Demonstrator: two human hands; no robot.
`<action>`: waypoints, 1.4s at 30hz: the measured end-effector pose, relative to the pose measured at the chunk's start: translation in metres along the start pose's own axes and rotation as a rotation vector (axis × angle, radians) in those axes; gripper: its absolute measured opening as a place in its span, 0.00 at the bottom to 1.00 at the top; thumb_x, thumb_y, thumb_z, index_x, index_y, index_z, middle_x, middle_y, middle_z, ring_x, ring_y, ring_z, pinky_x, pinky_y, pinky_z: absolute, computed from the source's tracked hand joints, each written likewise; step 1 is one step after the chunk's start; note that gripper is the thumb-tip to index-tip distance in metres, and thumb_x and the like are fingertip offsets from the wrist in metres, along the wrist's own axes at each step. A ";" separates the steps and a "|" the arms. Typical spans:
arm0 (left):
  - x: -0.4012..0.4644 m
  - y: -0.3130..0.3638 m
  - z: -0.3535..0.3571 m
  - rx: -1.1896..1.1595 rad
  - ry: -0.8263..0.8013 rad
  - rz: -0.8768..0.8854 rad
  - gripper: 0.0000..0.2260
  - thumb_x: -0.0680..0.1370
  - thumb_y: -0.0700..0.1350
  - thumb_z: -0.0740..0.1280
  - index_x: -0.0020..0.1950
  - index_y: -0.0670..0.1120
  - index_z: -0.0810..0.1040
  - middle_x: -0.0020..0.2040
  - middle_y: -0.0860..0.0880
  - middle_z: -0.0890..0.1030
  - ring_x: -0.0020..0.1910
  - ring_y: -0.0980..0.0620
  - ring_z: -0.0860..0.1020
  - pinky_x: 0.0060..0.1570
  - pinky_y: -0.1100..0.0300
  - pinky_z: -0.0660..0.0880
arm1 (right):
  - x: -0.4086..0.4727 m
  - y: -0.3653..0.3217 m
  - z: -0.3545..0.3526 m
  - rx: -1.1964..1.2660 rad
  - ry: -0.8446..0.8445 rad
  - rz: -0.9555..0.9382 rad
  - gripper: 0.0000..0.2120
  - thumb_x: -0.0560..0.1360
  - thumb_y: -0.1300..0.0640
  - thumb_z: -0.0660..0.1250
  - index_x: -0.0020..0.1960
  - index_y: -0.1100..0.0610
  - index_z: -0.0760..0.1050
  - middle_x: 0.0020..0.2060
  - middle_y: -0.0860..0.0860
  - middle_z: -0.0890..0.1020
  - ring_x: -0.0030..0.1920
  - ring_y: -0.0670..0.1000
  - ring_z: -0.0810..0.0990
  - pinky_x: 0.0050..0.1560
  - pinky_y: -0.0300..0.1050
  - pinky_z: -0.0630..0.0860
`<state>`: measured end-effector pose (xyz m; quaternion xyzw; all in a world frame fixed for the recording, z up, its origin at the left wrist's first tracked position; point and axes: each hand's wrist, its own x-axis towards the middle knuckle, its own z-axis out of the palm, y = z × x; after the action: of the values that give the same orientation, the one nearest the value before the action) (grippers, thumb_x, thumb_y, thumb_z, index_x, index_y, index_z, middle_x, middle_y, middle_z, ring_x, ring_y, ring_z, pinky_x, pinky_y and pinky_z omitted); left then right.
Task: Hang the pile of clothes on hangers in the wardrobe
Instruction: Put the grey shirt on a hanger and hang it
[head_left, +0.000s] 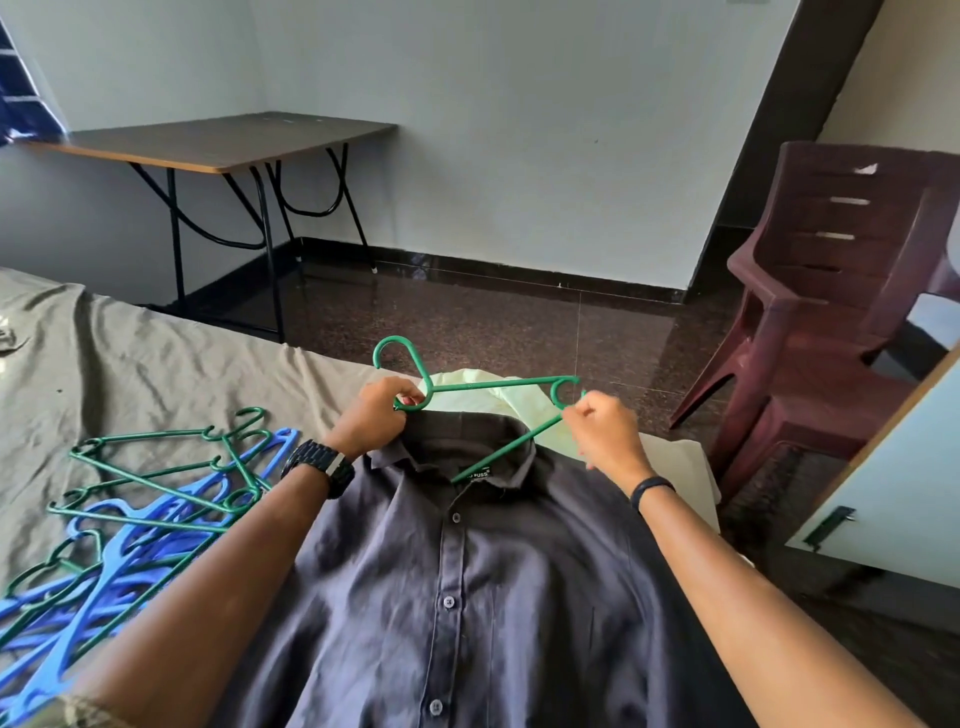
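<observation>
- A heap of thin plastic hangers, green and blue (150, 499), lies tangled on the olive-grey bedsheet (156, 358) at the left. Their hooks and arms are interlocked, so pulling one free could drag several others off the bed.
- The left hand (371, 415), with a dark metal wristwatch (319, 467) on its wrist, has its fingers curled round the neck of a green plastic hanger (493, 389), just below the hook. It holds that end above the collar.
- The green hanger sits tilted over the collar of a dark navy button-up shirt (457, 587), which lies face up on the bed with its buttons fastened. One hanger arm slants down into the collar opening; the other end is outside.
- With the buttons done up, the neck opening looks tight. Forcing the wide hanger through could strain the collar or bend the thin plastic.
- A pale yellow-green garment (493, 400) lies under and beyond the collar. The hanger tip could snag it and lift it along with the shirt.
- The right hand (605, 431), with a dark band on its wrist, pinches the hanger's right end near its small curled notch, fingers closed on it.
- A stack of maroon plastic chairs (831, 312) stands on the floor at the right, well apart from the bed.
- A pale wardrobe door (893, 493) with a dark latch shows at the far right edge; the shirt has yet to reach it.
</observation>
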<state>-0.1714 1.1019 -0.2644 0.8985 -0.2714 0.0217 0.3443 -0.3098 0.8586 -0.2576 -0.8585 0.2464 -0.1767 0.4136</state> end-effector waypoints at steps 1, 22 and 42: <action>0.000 0.002 0.002 -0.014 0.021 -0.012 0.19 0.68 0.24 0.59 0.53 0.36 0.80 0.52 0.41 0.81 0.51 0.49 0.76 0.52 0.64 0.68 | -0.006 0.001 0.005 0.016 -0.157 0.070 0.08 0.74 0.56 0.65 0.39 0.59 0.73 0.29 0.52 0.77 0.30 0.54 0.77 0.25 0.44 0.71; 0.005 0.020 -0.013 -0.334 -0.242 -0.176 0.11 0.77 0.48 0.69 0.37 0.44 0.81 0.31 0.48 0.79 0.36 0.55 0.74 0.39 0.65 0.69 | 0.017 0.014 0.005 0.213 -0.160 0.262 0.15 0.72 0.75 0.61 0.33 0.59 0.74 0.33 0.56 0.77 0.33 0.52 0.76 0.32 0.46 0.78; 0.009 0.025 -0.036 -0.233 -0.486 -0.117 0.18 0.77 0.41 0.66 0.26 0.47 0.70 0.26 0.52 0.71 0.29 0.56 0.69 0.39 0.58 0.66 | 0.047 -0.038 -0.023 -0.180 -0.186 0.063 0.14 0.70 0.74 0.66 0.38 0.57 0.68 0.43 0.55 0.73 0.35 0.54 0.79 0.23 0.39 0.75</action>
<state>-0.1706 1.1047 -0.2194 0.8457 -0.2946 -0.2459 0.3707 -0.2726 0.8374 -0.2088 -0.8966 0.2487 -0.0607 0.3614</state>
